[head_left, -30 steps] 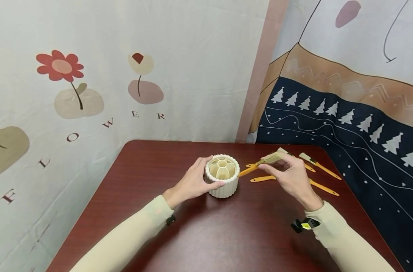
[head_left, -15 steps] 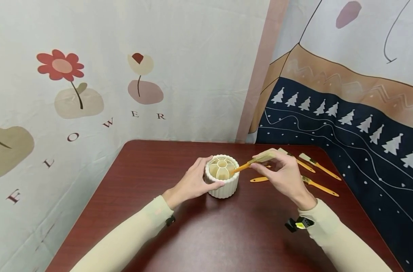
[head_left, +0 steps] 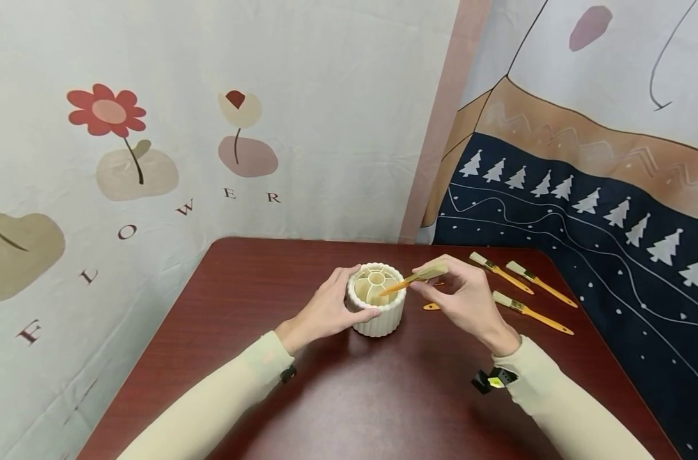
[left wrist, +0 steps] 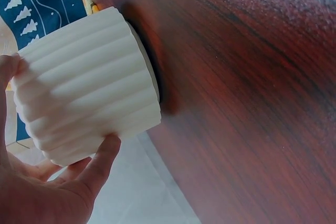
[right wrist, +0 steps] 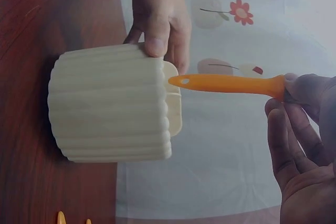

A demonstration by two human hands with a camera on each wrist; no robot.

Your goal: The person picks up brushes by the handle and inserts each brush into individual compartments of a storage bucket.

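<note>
A cream ribbed pen holder point(head_left: 378, 323) with petal-shaped compartments around a round middle one stands upright on the dark red table. My left hand point(head_left: 326, 308) grips its left side, thumb in front and fingers at the back; the left wrist view shows thumb and fingers against the ribbed wall point(left wrist: 92, 85). On the holder's right, my right hand point(head_left: 465, 299) pinches a flat paintbrush point(head_left: 396, 287) near its bristle end. The brush's orange handle point(right wrist: 226, 83) points at the holder, and its holed tip overlaps the open top in the head view.
Right of the right hand lie three more paintbrushes point(head_left: 544, 321) with orange handles. Another orange handle end point(head_left: 431, 306) pokes out from behind that hand. Printed cloths point(head_left: 326, 128) hang along the table's back and right edges.
The right hand has carried the paintbrush leftward, bringing its handle tip from beside the pen holder to over its compartments. The left hand has kept its grip in place.
</note>
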